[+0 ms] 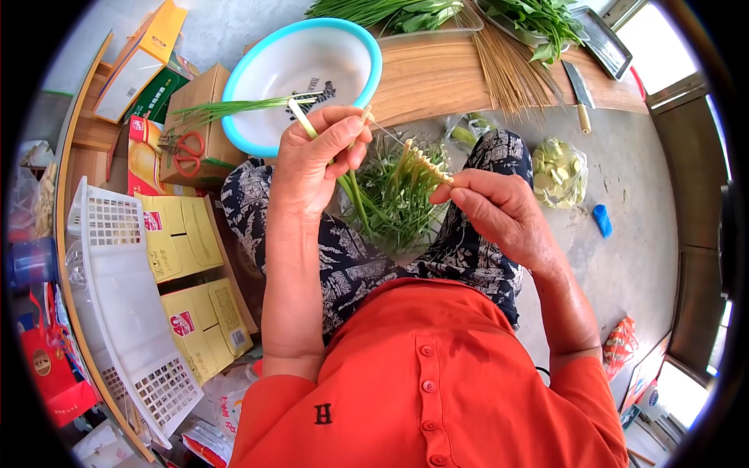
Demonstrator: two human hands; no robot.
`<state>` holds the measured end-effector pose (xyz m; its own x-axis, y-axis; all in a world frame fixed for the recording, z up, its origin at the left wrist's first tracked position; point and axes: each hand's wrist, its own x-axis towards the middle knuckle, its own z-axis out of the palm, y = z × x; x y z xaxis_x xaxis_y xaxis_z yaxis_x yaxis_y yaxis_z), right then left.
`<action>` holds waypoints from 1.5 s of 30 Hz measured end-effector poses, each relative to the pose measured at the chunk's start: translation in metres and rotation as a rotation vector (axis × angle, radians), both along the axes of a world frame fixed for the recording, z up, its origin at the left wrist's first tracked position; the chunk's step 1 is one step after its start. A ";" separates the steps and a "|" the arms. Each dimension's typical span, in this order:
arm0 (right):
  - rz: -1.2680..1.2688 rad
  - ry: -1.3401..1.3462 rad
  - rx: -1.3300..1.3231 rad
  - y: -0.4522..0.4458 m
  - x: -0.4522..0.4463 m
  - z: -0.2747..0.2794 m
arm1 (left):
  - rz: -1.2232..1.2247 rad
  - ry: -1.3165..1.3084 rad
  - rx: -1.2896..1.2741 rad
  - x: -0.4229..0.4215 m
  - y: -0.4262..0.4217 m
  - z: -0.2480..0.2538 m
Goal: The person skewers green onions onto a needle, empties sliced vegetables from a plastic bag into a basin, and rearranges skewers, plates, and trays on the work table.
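Note:
My left hand (324, 152) is closed on a green stalk with a pale end (303, 118), and its leaves hang down below the fingers. Pinched in my right hand (503, 210) is a thin skewer (386, 131) with several pale stalk ends (421, 162) threaded side by side. The skewer's bare tip points at my left fingertips. Beneath both hands, a heap of thin greens (386, 222) lies between my legs. Beyond my left hand stands a white basin with a blue rim (257, 58), long green stalks (226, 109) lying across its edge.
On the wooden table (429, 70) are bare skewers (507, 66), leafy greens (538, 19) and a knife (579, 90). A bag of pale slices (558, 171) sits on the floor at right. Left are red scissors (187, 154), cardboard boxes (179, 234) and a white plastic basket (125, 296).

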<state>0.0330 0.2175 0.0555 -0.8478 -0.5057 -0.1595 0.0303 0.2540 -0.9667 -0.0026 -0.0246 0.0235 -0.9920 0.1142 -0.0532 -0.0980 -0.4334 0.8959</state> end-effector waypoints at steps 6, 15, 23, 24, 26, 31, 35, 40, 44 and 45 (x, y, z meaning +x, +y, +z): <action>-0.022 -0.019 -0.035 -0.006 -0.001 0.000 | -0.095 -0.043 -0.081 0.007 0.012 -0.002; -0.193 -0.153 -0.237 -0.017 -0.016 -0.023 | 0.253 0.329 -0.907 0.006 0.037 -0.015; -0.298 -0.041 -0.434 -0.036 -0.029 -0.028 | 0.314 0.433 -1.278 0.015 0.060 -0.011; -0.303 -0.055 -0.443 -0.034 -0.031 -0.029 | 0.273 0.447 -1.163 0.016 0.060 -0.010; -0.311 -0.080 -0.448 -0.030 -0.035 -0.029 | 0.229 0.460 -1.046 0.017 0.061 -0.010; -0.344 -0.070 -0.420 -0.030 -0.035 -0.030 | 0.072 0.222 -0.381 0.016 0.052 -0.010; -0.313 -0.059 -0.272 -0.020 -0.026 -0.018 | 0.202 0.157 -0.232 0.007 0.040 -0.016; -0.183 -0.077 -0.175 -0.010 -0.003 -0.008 | 0.240 0.117 -0.090 -0.003 0.023 -0.016; -0.137 -0.072 -0.133 -0.012 0.005 -0.002 | 0.248 0.091 -0.025 -0.004 0.024 -0.012; -0.139 -0.070 -0.134 -0.011 0.005 -0.002 | 0.252 0.073 -0.005 -0.004 0.025 -0.012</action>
